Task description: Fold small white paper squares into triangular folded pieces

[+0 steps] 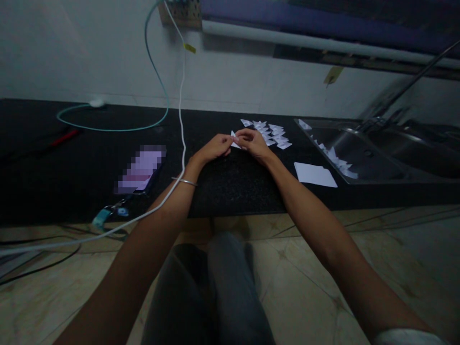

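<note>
Though small, folded paper (235, 144) apex wallward.

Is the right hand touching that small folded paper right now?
Touching: in the head view, the right hand has its fingers on the folded paper, overlapping it with no visible gap.

The small white paper (235, 144), folded to a point, sits gripped between the left hand (217, 145) and right hand (254, 143), one sharp tip showing, its middle partly covered, its creases too small to tell.
</note>
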The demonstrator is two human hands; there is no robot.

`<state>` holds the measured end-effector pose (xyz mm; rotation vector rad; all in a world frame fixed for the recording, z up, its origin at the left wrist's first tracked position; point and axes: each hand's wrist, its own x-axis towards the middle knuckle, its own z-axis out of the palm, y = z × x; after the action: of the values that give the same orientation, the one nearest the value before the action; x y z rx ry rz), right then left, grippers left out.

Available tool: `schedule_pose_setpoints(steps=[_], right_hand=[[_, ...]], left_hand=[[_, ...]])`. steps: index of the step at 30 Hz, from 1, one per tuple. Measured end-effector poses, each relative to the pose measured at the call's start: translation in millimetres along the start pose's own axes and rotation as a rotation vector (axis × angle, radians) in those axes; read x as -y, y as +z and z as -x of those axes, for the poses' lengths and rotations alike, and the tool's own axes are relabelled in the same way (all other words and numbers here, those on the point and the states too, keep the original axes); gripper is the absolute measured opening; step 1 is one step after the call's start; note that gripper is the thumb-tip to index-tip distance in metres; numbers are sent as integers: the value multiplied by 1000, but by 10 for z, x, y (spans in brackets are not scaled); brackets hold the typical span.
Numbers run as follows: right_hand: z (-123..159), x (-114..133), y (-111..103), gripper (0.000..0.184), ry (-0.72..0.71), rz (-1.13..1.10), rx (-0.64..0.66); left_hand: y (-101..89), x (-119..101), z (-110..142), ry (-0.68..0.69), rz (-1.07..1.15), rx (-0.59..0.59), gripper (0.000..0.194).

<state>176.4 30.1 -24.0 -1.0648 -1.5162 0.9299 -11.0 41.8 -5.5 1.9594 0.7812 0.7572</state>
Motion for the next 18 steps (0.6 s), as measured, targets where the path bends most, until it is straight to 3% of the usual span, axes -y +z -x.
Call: schedule_pose_setpoints(steps=[6,18], right_hand=[[8,-7,9,44,-7,-67,-19],[27,25,11,43,-22,-53,-60]], left_hand=[[19,-3,-1,7,-15,-80,39],[17,65,-2,66,15,-16,39]])
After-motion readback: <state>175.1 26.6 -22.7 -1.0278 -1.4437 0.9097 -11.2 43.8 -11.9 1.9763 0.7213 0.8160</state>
